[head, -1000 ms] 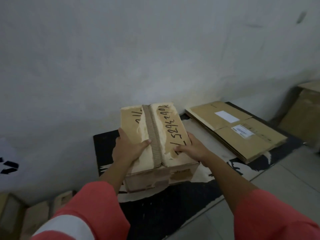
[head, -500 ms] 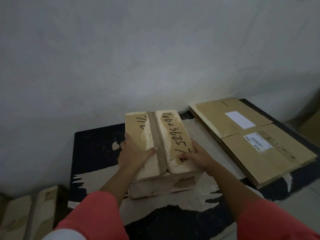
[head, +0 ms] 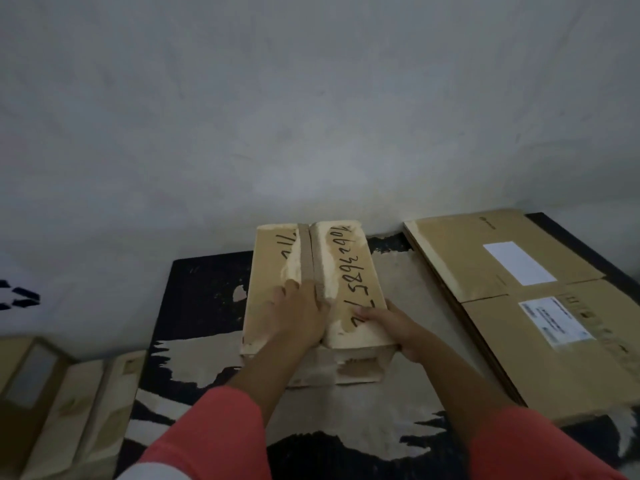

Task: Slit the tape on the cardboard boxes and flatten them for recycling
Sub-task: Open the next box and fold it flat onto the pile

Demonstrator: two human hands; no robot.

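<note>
under left hand (head: 298, 318), box (head: 360, 271) tape (head: 306, 258) end

wall (head: 311, 116): pale grey, plain, fills the far half of my view | mat (head: 207, 289): black with worn pale patches, flat at the foot of the wall before me | dark marks (head: 20, 297): on the wall, far left

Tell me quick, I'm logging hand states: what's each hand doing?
Left hand: open, pressing flat on the box top.
Right hand: gripping the box's right edge.
</note>
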